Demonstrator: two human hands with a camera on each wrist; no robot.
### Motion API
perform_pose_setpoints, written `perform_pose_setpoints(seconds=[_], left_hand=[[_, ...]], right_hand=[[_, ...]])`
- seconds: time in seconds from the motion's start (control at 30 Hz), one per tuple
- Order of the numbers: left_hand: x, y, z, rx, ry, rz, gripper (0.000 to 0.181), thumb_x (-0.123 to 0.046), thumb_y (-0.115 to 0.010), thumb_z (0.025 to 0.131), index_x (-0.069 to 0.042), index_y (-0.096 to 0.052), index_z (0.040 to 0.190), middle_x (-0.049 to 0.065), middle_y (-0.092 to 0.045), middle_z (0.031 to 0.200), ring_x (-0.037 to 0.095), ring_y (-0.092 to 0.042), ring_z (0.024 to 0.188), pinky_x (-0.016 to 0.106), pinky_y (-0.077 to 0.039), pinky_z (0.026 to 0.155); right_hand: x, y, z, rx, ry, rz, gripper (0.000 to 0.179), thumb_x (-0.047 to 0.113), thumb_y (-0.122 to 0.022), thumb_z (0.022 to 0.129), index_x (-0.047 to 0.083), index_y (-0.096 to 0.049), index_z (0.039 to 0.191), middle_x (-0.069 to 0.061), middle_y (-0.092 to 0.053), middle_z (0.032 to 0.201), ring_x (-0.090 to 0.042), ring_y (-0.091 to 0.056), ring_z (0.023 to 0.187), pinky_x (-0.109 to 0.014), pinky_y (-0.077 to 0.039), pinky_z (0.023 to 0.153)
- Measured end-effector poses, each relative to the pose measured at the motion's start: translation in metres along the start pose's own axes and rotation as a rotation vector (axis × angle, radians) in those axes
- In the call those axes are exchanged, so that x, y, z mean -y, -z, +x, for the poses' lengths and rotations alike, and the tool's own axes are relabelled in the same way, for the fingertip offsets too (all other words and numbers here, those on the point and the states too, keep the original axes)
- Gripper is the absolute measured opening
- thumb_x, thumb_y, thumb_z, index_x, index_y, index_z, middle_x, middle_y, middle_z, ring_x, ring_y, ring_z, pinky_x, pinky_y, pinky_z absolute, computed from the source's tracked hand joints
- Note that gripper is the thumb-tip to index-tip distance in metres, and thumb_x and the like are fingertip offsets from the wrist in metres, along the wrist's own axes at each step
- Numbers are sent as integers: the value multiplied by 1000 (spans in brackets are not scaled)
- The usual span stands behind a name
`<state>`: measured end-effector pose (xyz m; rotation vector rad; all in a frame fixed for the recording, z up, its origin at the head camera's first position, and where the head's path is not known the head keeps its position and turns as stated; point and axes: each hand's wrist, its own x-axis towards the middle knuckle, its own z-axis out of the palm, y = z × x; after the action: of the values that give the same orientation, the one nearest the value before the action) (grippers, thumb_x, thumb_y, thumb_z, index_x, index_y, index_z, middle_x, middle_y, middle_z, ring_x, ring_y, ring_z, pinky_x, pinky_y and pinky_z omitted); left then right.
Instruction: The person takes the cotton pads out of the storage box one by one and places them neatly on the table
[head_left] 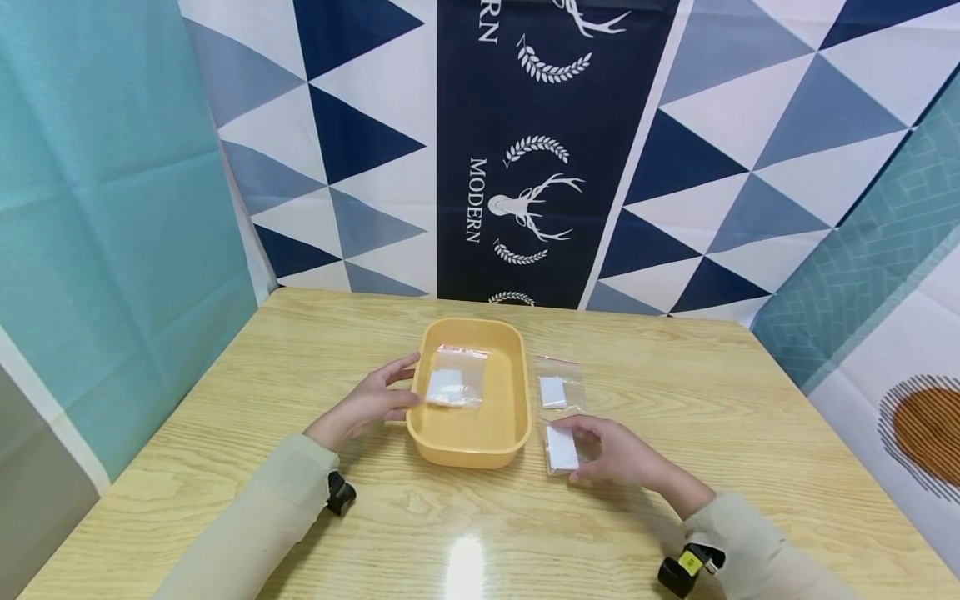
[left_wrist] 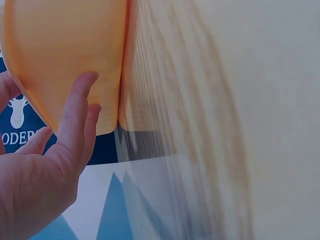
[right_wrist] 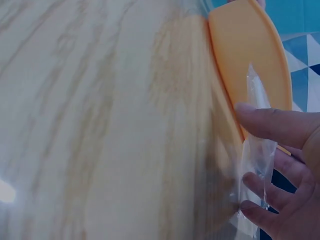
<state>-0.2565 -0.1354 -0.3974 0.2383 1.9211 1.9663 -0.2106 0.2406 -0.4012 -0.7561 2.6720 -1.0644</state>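
My left hand (head_left: 375,398) is at the left side of a yellow-orange plastic tub (head_left: 471,458), its fingers spread and fairly straight. In the left wrist view those fingers (left_wrist: 80,105) lie along the tub's outer wall. Inside the tub sits a clear zip bag (head_left: 468,375) with a white piece in it. To the right of the tub, my right hand (head_left: 618,454) pinches another clear zip bag (head_left: 561,448) holding a white rectangular piece. The right wrist view has this bag edge-on between thumb and fingers, partly hidden by them.
A further zip bag (head_left: 553,393) with a white piece lies on the wood-grain table (head_left: 360,533), just beyond the right hand. Patterned cloth (head_left: 525,150) hangs behind the table's far edge, and a teal cloth (head_left: 127,208) hangs on the left.
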Motion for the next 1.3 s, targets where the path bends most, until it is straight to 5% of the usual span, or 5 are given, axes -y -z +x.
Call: perform_pose_setpoints(seconds=[0.43,0.7,0.97,1.13,1.3], left_hand=[[-3,-2,-1,-36,17,5,80,4,-63,82,-17,-25,148,19,-29,143,35,-54,109,39,-53,84],[-2,-3,0,-31,13,7,79,5,-62,83,-17,-24,149,20,-28,143,35,-54,110,39,-53,84],[-1,-2,1,-25,9,11,79,4,-62,83,-15,-23,149,21,-26,143,37,-52,111,39,-52,85],[0,-2,1,-35,15,9,80,5,-62,82,-16,-24,149,20,-28,143,35,-54,110,38,-53,84],[-1,-3,0,-41,13,7,80,5,-62,82,-16,-24,149,20,-29,142,35,-55,108,39,-53,84]], right_hand=[[-8,-5,-6,35,54,-21,65,22,-84,65,6,-58,123,-14,-53,129,-37,-39,124,-55,-27,104],[-14,-1,-8,120,48,106,58,24,-82,68,7,-60,119,-16,-44,138,-40,-21,134,-6,-14,100],[-18,3,-9,174,71,90,42,28,-74,78,14,-64,115,-14,-40,142,-39,-19,135,-45,-14,111],[-20,4,-10,196,73,121,46,27,-76,75,14,-63,117,-13,-38,143,-38,-16,136,-17,-11,106],[-22,7,-10,215,88,112,45,26,-76,74,15,-63,116,-13,-39,143,-39,-16,136,-27,-10,110]])
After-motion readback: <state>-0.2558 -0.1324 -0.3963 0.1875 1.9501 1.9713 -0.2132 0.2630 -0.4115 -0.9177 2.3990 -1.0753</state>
